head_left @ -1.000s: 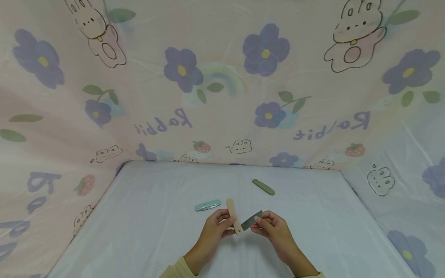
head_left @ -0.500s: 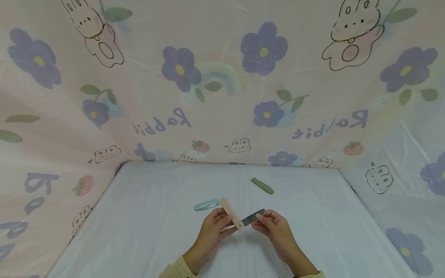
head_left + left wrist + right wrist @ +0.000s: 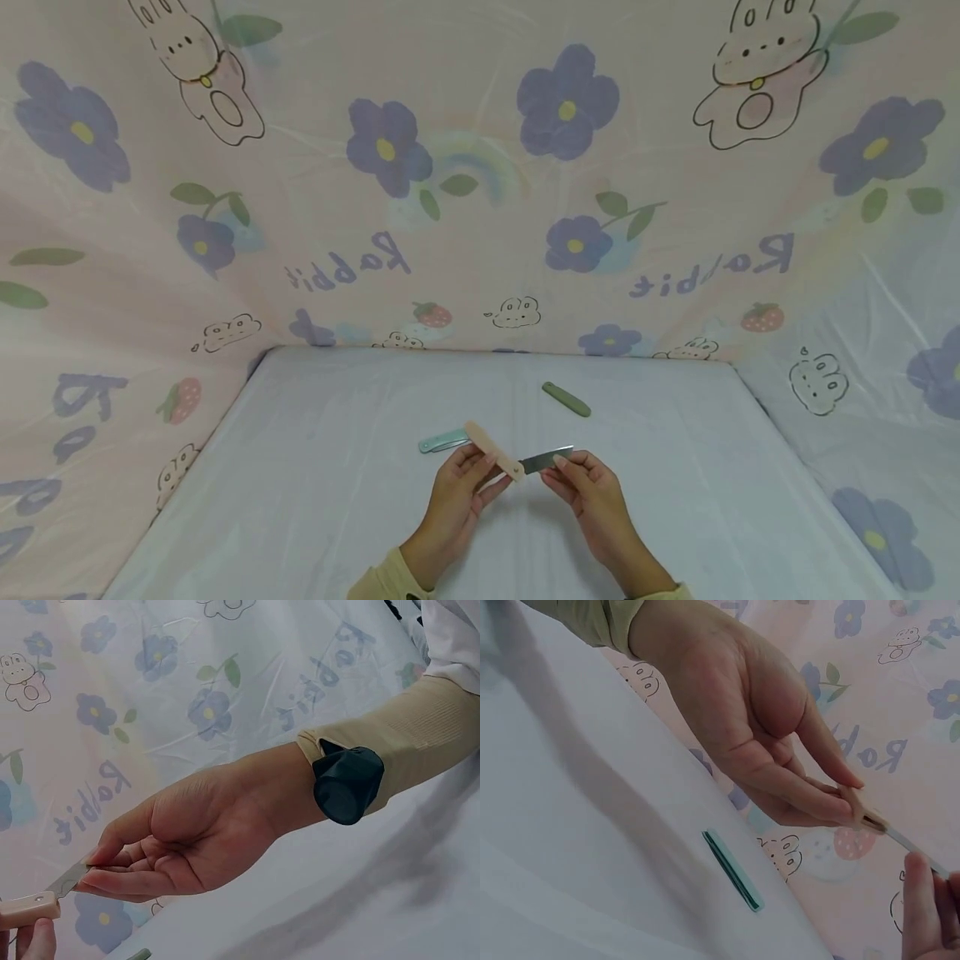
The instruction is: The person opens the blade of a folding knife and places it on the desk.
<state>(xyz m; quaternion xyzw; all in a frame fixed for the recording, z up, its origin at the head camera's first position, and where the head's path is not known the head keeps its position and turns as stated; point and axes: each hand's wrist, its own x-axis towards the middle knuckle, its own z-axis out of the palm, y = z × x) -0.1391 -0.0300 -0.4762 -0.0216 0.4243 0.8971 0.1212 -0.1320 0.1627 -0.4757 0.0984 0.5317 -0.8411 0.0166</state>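
Over the white surface (image 3: pixel 300 508), midway between its side edges, the left grip (image 3: pixel 455 502) pinches an unfolded knife (image 3: pixel 512 464) by its peach handle (image 3: pixel 487 446), the right grip (image 3: pixel 595 497) its blade (image 3: pixel 542 461). Nearer the back edge lies a green folded knife (image 3: pixel 566 399); leftward, a teal folded knife (image 3: pixel 441 441).

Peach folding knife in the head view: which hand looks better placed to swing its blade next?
Probably the right hand: it pinches the blade away from the pivot, while the left hand grips the handle and seems better placed to steady it.
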